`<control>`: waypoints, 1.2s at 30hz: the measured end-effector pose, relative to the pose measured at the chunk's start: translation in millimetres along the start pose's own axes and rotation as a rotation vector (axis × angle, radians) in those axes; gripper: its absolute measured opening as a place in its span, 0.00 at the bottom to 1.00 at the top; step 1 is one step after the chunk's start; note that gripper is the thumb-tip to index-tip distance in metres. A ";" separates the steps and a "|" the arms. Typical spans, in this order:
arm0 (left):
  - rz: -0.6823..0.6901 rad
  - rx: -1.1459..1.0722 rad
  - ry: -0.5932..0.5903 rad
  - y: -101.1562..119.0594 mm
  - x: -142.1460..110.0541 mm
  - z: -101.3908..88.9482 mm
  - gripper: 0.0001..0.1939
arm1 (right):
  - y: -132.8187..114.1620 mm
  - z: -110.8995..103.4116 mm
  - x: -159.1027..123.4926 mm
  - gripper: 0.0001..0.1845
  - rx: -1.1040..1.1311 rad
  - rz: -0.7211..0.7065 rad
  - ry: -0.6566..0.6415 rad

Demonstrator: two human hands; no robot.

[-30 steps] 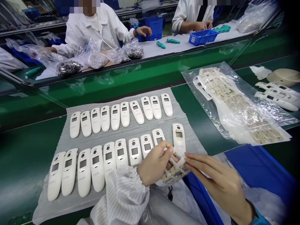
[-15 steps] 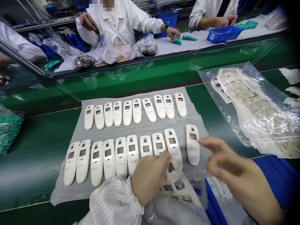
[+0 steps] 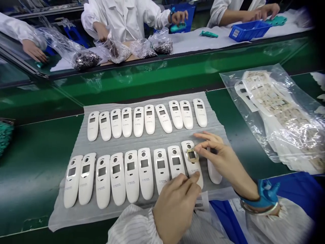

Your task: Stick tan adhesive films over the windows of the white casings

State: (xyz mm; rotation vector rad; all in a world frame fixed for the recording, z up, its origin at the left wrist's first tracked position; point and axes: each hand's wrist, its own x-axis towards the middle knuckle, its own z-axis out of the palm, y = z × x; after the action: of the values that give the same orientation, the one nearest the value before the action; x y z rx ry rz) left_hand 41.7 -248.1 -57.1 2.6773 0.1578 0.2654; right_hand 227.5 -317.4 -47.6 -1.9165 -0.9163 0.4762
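My right hand (image 3: 215, 154) pinches a small yellowish window-frame sticker (image 3: 192, 155) between thumb and finger. The sticker lies over the screen opening of a white device casing (image 3: 195, 169) in the near row. My left hand (image 3: 177, 203) is bent over the lower end of that casing, its fingertips pressed on it. Beside the left hand, part of a clear sticker sheet (image 3: 202, 202) shows; whether the hand grips it is hidden. Another casing (image 3: 214, 171) lies to the right, partly behind my right hand.
Two rows of similar casings (image 3: 130, 166) lie on a grey foam sheet (image 3: 114, 144). On the right rests a clear bag with sticker sheets (image 3: 279, 108). Across the green divider (image 3: 142, 76), people handle teal parts beside a blue bin (image 3: 250, 30) and bags of small parts (image 3: 87, 59).
My right hand has moved left to the neighbouring casing, with a sticker now in its fingers. My left hand has come down onto that casing's lower end. The sticker sheet is mostly out of sight.
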 end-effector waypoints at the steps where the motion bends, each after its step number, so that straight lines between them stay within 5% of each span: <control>1: -0.004 -0.006 0.003 0.0 0.4 0.0 0.06 | -0.3 1.4 -1.4 0.11 0.004 0.001 0.025; 36: -0.032 -0.031 0.012 4.6 2.2 -0.8 0.07 | 8.2 7.4 -5.5 0.12 -0.054 -0.052 0.056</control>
State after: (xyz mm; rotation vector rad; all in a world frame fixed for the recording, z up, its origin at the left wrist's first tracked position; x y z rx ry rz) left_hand 44.0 -251.6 -54.0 2.6405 0.1987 0.2720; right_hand 222.4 -319.7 -58.5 -1.9397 -0.9489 0.3688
